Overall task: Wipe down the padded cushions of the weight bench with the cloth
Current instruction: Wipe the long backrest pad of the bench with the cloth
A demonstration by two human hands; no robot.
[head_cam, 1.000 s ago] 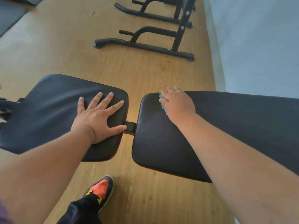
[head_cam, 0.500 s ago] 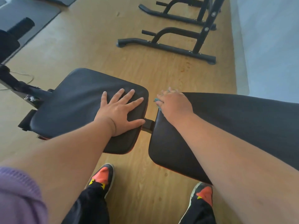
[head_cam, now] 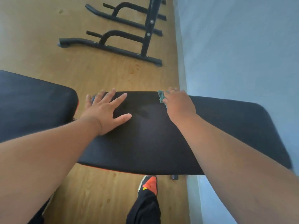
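the long black padded back cushion point(head_cam: 161, 143) of the weight bench lies across the middle of the view, its far edge toward the wall. the left hand point(head_cam: 105, 112) lies flat on the near-left end of this cushion, fingers straight and spread, thumb pointing right, grasping nothing; its fingertips reach the far edge of the pad. the right hand point(head_cam: 178, 104) sits at the far edge of the same cushion, well apart from the left, its fingers curled down over a crumpled teal cloth point(head_cam: 161, 98). only a small bunch of the cloth shows, sticking out at the left side of the hand and touching the top of the pad; the rest is hidden under the palm.

to the left, across a narrow gap, is the black padded seat cushion point(head_cam: 35, 104), with no hand on it. a thin line of red trim shows along the underside of the back cushion's near edge.

beyond the bench, a black metal tube frame point(head_cam: 113, 44) stands on the light wooden floor point(head_cam: 100, 73), beside a pale blue-grey wall point(head_cam: 234, 46). below the bench, a black trouser leg point(head_cam: 144, 207) ends in an orange and black shoe point(head_cam: 151, 183) on the floor.
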